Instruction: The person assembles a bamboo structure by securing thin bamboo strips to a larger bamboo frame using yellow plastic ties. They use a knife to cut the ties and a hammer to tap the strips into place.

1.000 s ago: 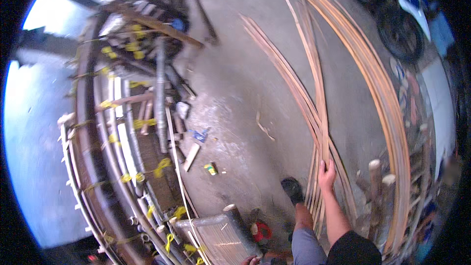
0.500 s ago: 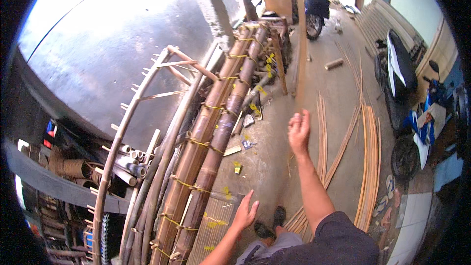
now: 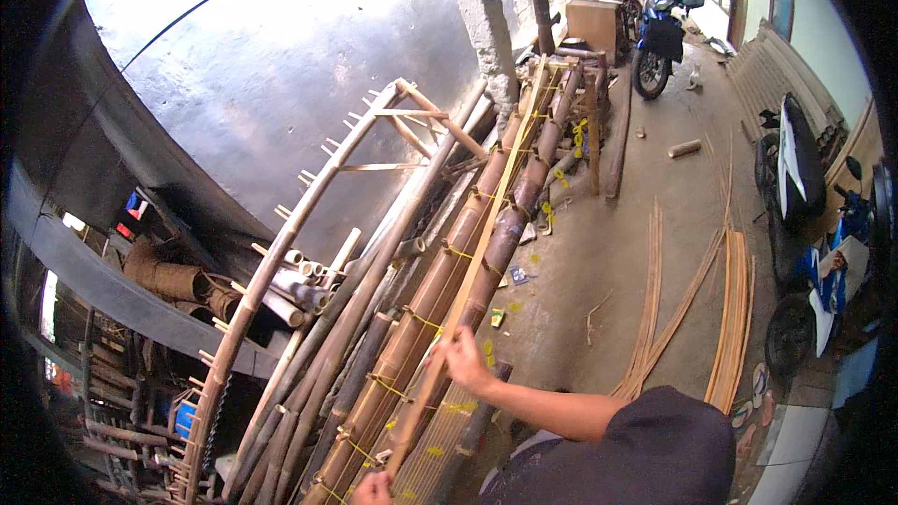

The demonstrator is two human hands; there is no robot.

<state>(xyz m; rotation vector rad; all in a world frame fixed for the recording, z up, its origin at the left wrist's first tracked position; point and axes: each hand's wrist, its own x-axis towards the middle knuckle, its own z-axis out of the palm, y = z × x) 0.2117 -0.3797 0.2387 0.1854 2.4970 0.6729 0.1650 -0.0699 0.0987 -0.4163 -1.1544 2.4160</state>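
A long, flat bamboo strip (image 3: 482, 248) lies lengthwise over two thick brown bamboo poles (image 3: 510, 229), which are bound with yellow ties (image 3: 423, 320). My right hand (image 3: 466, 362) grips the strip along its nearer part, fingers closed round it. Low in the picture, my left hand (image 3: 373, 488) is closed at the strip's near end; the lower edge cuts off part of it. Below my right forearm is a panel of narrow slats (image 3: 435, 454) with yellow marks.
Left of the poles leans a bamboo frame with pegs (image 3: 245, 318). Bundled bamboo strips (image 3: 734, 318) lie on the floor to the right, near a parked motorbike (image 3: 795, 318). Another motorbike (image 3: 659, 42) and a concrete post (image 3: 482, 23) stand farther off.
The strip has swung left from over the floor onto the poles. My right hand has come nearer and left with it. My left hand, open before, has moved down and closed at its near end.
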